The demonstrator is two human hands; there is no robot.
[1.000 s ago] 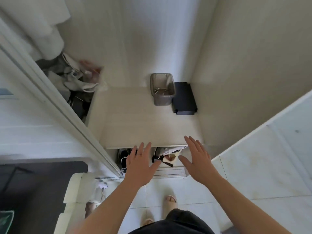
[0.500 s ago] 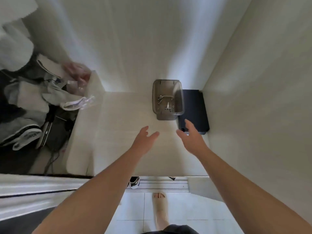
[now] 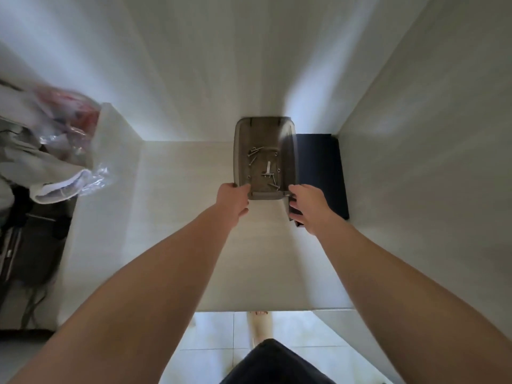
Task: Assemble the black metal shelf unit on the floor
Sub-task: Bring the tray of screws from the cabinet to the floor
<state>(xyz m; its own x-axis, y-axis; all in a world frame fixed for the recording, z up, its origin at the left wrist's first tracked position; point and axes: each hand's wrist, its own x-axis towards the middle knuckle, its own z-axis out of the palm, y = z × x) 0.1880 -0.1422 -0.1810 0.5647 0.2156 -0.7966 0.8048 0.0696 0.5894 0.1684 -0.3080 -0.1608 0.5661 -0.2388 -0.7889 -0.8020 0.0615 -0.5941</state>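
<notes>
Apparently left hand (image 3: pixel 232 200) and right hand (image 3: pixel 306 207) each grip a near corner of the grey bin (image 3: pixel 237 156). An uneven lift could tip it and spill the loose screws (image 3: pixel 255 154).

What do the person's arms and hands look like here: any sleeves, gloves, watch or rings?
The left forearm and right forearm are bare to the frame edge, with no sleeve in view. The left hand and right hand are ungloved; no watch, bracelet or ring shows on the visible sides.
</notes>
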